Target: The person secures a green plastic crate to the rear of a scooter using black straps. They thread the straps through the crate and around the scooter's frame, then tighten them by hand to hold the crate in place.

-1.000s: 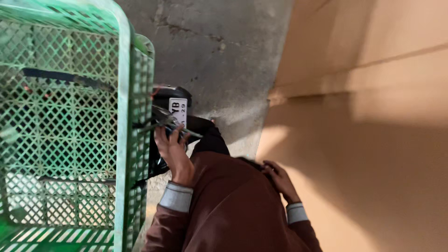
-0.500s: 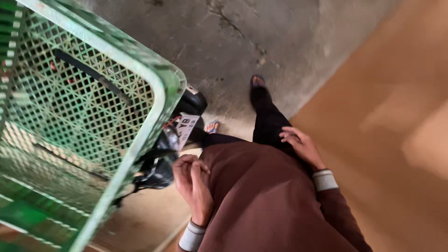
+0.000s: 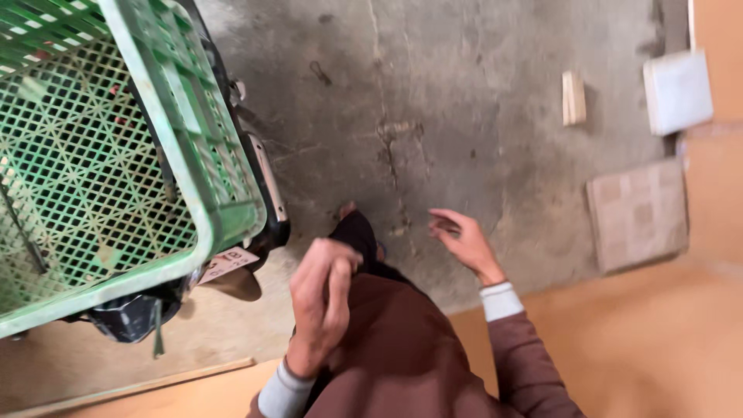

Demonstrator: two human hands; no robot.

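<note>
Both hands are seen empty above a cracked grey concrete floor (image 3: 464, 101). Left hand (image 3: 321, 298) is held with fingers curled loosely together, nothing gripped, close beside the corner of a green plastic lattice crate (image 3: 116, 178). Right hand (image 3: 462, 241) is spread open, well apart from the crate. Beneath the crate a dark vehicle part with a white plate (image 3: 230, 263) is partly hidden. Farther off lie a small wooden block (image 3: 573, 97), a white slab (image 3: 677, 91) and a flat cardboard piece (image 3: 637, 214).
</note>
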